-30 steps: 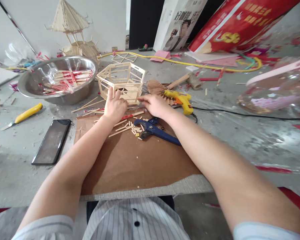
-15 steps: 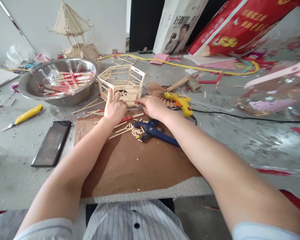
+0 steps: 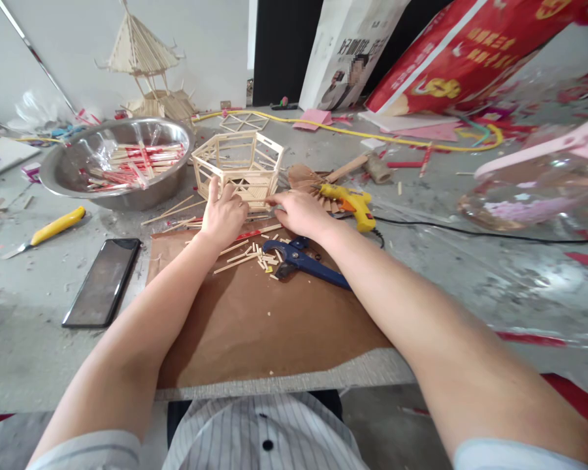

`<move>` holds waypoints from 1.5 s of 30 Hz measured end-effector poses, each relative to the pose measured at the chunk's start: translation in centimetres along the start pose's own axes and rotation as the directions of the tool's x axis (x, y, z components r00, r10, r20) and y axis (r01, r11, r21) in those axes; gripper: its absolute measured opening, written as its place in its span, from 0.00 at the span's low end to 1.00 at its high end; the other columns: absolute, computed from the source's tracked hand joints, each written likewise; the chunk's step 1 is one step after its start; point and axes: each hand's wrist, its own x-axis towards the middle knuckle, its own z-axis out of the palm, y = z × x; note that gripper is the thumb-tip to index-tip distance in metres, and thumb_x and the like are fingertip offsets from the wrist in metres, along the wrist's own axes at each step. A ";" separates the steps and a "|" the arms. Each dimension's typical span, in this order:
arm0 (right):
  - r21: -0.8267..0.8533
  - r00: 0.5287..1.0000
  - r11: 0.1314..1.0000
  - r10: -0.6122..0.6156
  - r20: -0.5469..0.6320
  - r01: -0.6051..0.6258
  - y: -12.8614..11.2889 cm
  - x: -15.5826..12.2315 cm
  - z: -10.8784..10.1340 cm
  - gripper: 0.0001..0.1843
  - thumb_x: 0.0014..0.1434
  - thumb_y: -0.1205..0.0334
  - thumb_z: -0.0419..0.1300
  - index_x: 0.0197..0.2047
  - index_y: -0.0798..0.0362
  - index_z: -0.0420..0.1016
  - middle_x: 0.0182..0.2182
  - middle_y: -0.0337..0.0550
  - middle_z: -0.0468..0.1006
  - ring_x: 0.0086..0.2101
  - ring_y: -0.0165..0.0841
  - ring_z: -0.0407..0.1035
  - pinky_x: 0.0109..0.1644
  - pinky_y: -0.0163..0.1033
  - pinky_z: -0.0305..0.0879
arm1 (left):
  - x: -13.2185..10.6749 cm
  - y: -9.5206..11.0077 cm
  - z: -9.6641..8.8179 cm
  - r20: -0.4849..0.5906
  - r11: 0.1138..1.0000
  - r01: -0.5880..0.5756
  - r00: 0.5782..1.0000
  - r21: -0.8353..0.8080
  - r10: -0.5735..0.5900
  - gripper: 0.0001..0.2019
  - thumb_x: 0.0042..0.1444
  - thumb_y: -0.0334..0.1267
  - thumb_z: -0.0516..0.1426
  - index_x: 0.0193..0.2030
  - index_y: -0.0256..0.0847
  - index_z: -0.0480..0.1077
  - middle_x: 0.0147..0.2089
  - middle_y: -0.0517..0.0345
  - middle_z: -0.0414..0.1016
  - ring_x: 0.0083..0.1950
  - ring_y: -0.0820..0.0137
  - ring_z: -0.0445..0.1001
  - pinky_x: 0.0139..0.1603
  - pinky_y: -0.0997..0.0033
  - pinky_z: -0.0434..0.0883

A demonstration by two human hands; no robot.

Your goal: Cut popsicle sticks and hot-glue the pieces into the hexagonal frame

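Note:
A six-sided frame of thin wooden sticks (image 3: 238, 140) stands on the table before me. My left hand (image 3: 224, 214) is at its near left side, one finger raised and the others curled against the front edge. My right hand (image 3: 301, 212) grips the near right corner with the index finger stretched along it; the thumb sits below. The fingertips partly hide the front edge. Just below the hands lie loose sticks (image 3: 239, 256), short cut pieces (image 3: 264, 260) and a blue hand cutter (image 3: 306, 260).
A metal bowl (image 3: 53, 179) of red-wrapped sticks stands left, near a yellow utility knife (image 3: 56, 225) and a phone (image 3: 102, 282). Right of the frame are a yellow glue gun (image 3: 355, 205) with its black cord and a clear, pink-handled container (image 3: 514, 192). A stick pavilion (image 3: 144, 65) stands behind.
Both hands stay at the frame's near edge with only slight finger shifts. My right index finger has moved a little closer against the corner. The view has tilted slightly.

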 end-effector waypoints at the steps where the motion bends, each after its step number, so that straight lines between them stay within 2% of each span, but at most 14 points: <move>1: -0.020 1.000 1.000 0.016 -0.005 -0.016 -0.1 0.0 -0.1 0.18 0.53 0.67 0.51 0.47 0.54 0.73 0.41 0.48 0.77 0.43 0.38 0.69 0.47 0.40 0.61 | -0.1 -0.2 -0.3 -0.008 1.000 -0.018 1.000 -0.003 0.018 0.13 0.52 0.31 0.48 0.33 0.41 0.74 0.34 0.51 0.75 0.52 0.57 0.65 0.59 0.42 0.49; 4: -0.077 0.992 0.989 0.122 -0.043 -0.125 -0.4 0.0 -0.3 0.16 0.53 0.65 0.50 0.42 0.53 0.74 0.37 0.46 0.78 0.40 0.39 0.70 0.45 0.41 0.61 | -0.3 -1.3 -1.5 -0.075 0.997 0.065 0.995 -0.034 -0.068 0.13 0.51 0.33 0.48 0.36 0.43 0.73 0.39 0.52 0.74 0.48 0.59 0.67 0.53 0.51 0.59; 5: -0.086 0.985 0.983 0.161 -0.054 -0.165 -0.5 0.0 -0.2 0.15 0.53 0.65 0.50 0.41 0.53 0.75 0.36 0.46 0.78 0.39 0.38 0.71 0.44 0.41 0.61 | -0.4 -1.8 -1.8 -0.115 0.987 0.156 0.980 -0.048 -0.161 0.13 0.51 0.33 0.48 0.37 0.43 0.73 0.40 0.52 0.74 0.47 0.61 0.67 0.50 0.55 0.63; 7: -0.090 0.976 0.972 0.212 -0.057 -0.216 -0.5 -0.1 0.0 0.15 0.52 0.66 0.50 0.39 0.52 0.75 0.34 0.44 0.79 0.38 0.37 0.71 0.42 0.40 0.61 | -0.7 -2.6 -2.3 -0.166 0.922 0.379 0.907 -0.080 -0.387 0.14 0.51 0.33 0.46 0.37 0.43 0.73 0.41 0.52 0.73 0.45 0.64 0.69 0.45 0.63 0.66; 10: -0.088 0.973 0.970 0.224 -0.051 -0.228 -0.5 -0.2 0.4 0.14 0.51 0.66 0.50 0.37 0.51 0.75 0.33 0.45 0.79 0.38 0.38 0.72 0.41 0.40 0.61 | -0.9 -3.5 -2.3 -0.034 0.815 0.573 0.816 -0.082 -0.577 0.15 0.52 0.34 0.45 0.35 0.42 0.73 0.38 0.52 0.75 0.41 0.66 0.72 0.42 0.68 0.67; 15: -0.030 0.979 0.979 0.201 -0.030 -0.202 -0.7 -0.6 0.6 0.14 0.51 0.66 0.51 0.38 0.52 0.75 0.33 0.46 0.79 0.38 0.39 0.72 0.42 0.41 0.61 | -0.9 -3.9 -1.6 0.268 0.767 0.641 0.732 0.044 -0.627 0.15 0.50 0.35 0.47 0.33 0.38 0.75 0.34 0.46 0.76 0.39 0.59 0.74 0.39 0.64 0.68; 19: 0.019 0.979 0.979 0.203 -0.024 -0.203 -0.6 -0.8 0.6 0.14 0.52 0.66 0.51 0.38 0.53 0.75 0.34 0.47 0.79 0.38 0.39 0.71 0.43 0.41 0.61 | -0.8 -3.8 -1.3 0.356 0.808 0.588 0.746 0.045 -0.563 0.15 0.48 0.35 0.48 0.34 0.38 0.76 0.37 0.46 0.77 0.40 0.60 0.74 0.40 0.67 0.68; 24: 0.026 0.977 0.979 0.205 -0.051 -0.204 -0.3 -0.9 0.8 0.14 0.52 0.66 0.51 0.38 0.52 0.75 0.34 0.45 0.79 0.38 0.38 0.72 0.42 0.40 0.61 | -0.9 -3.7 -1.0 0.332 0.819 0.574 0.772 0.004 -0.543 0.16 0.49 0.35 0.47 0.36 0.41 0.76 0.39 0.49 0.77 0.43 0.61 0.73 0.43 0.67 0.68; 27: 0.013 0.979 0.981 0.193 -0.061 -0.192 -0.3 -0.9 0.9 0.13 0.51 0.67 0.51 0.37 0.53 0.75 0.34 0.46 0.78 0.38 0.39 0.71 0.43 0.41 0.61 | -1.0 -3.8 -0.9 0.311 0.801 0.599 0.763 -0.009 -0.567 0.16 0.48 0.35 0.48 0.37 0.42 0.75 0.39 0.51 0.77 0.43 0.60 0.73 0.42 0.65 0.68; 31: 0.012 0.979 0.984 0.177 -0.099 -0.177 -0.4 -1.1 0.2 0.13 0.52 0.67 0.50 0.37 0.54 0.74 0.34 0.48 0.77 0.39 0.40 0.70 0.44 0.43 0.61 | -1.1 -3.8 -0.9 0.223 0.780 0.625 0.764 -0.028 -0.605 0.15 0.49 0.33 0.48 0.38 0.45 0.74 0.41 0.53 0.76 0.43 0.60 0.73 0.41 0.65 0.68; 34: 0.056 0.960 0.981 0.194 -0.202 -0.186 -0.4 -0.9 -1.3 0.16 0.54 0.69 0.47 0.42 0.54 0.72 0.38 0.48 0.75 0.40 0.39 0.68 0.45 0.43 0.61 | -1.1 -3.7 -1.1 0.100 0.782 0.618 0.785 -0.074 -0.611 0.15 0.51 0.33 0.47 0.41 0.46 0.72 0.44 0.53 0.74 0.44 0.62 0.72 0.41 0.65 0.68; 37: 0.068 0.948 0.987 0.161 -0.273 -0.148 -0.1 0.1 -2.7 0.19 0.56 0.71 0.45 0.49 0.53 0.67 0.44 0.49 0.72 0.44 0.39 0.66 0.47 0.43 0.61 | -1.1 -3.6 -1.4 0.049 0.777 0.618 0.785 -0.119 -0.617 0.16 0.51 0.33 0.48 0.43 0.46 0.70 0.44 0.53 0.73 0.44 0.63 0.71 0.42 0.65 0.68; 43: -0.074 0.990 0.997 -0.026 -0.136 0.016 1.0 3.7 -2.8 0.19 0.57 0.69 0.46 0.50 0.53 0.67 0.51 0.49 0.66 0.49 0.41 0.60 0.49 0.47 0.59 | -1.3 -4.2 -1.2 0.004 0.747 0.645 0.757 -0.164 -0.653 0.18 0.49 0.33 0.48 0.47 0.45 0.67 0.49 0.53 0.70 0.47 0.64 0.70 0.46 0.65 0.67; 45: -0.143 0.997 0.989 -0.053 -0.059 0.044 1.1 4.6 -2.6 0.18 0.57 0.70 0.46 0.48 0.54 0.69 0.50 0.50 0.67 0.48 0.42 0.60 0.48 0.47 0.59 | -1.4 -4.6 -1.0 0.048 0.740 0.658 0.751 -0.141 -0.658 0.18 0.50 0.33 0.48 0.48 0.44 0.67 0.49 0.53 0.70 0.47 0.64 0.70 0.47 0.65 0.67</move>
